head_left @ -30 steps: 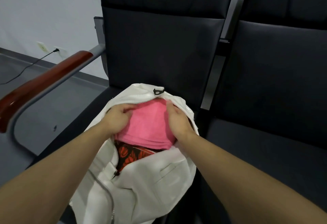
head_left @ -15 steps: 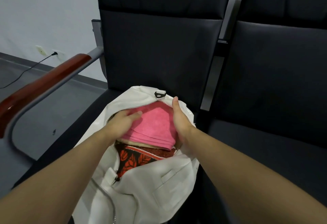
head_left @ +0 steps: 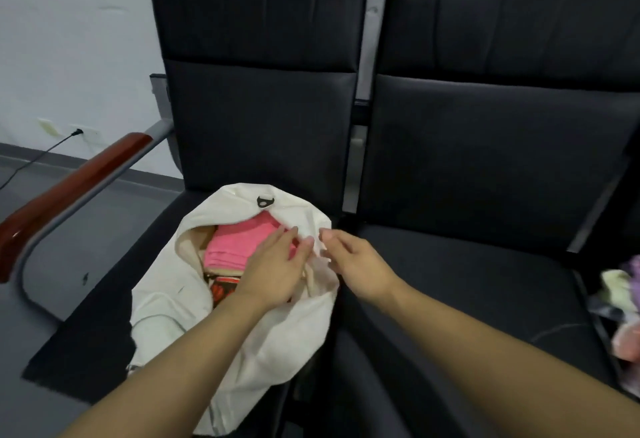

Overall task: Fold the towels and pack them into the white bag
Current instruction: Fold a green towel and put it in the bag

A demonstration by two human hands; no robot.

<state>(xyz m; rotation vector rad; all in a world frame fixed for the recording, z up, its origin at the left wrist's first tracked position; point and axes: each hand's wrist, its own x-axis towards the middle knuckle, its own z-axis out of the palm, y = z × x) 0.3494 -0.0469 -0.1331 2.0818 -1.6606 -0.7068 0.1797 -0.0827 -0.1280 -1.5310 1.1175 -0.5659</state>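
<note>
The white bag (head_left: 221,299) sits on the dark seat (head_left: 104,326) in the lower left part of the frame, with its mouth open toward the top. Inside it lies a folded pink towel (head_left: 239,243), and under that peeks a red and black patterned cloth (head_left: 221,290) (it may be another towel, but only a small bit shows).

The left hand (head_left: 273,264) lies over the mouth of the bag, near the middle of the frame. Its fingers are mostly straight and rest on the pink towel and the bag's edge. It does not look like it is gripping anything. The right hand (head_left: 356,264) is just beside it, to the right, over the right rim of the bag. Its fingers are loose and a little bent, and I see nothing held in them, though the picture is blurry there, so I am not fully sure it is not touching the cloth.

At the far right edge of the frame, on another seat, there is a small pile of soft cloths (head_left: 623,306) in pale yellow, purple and pink. They look like more towels, not folded yet.

So the pink towel looks packed, and this step seems about done. I think the next move is to reach across to the pile on the right, pick one towel, fold it flat, and bring it back to the bag. The bag's mouth needs to be open for that.
</note>
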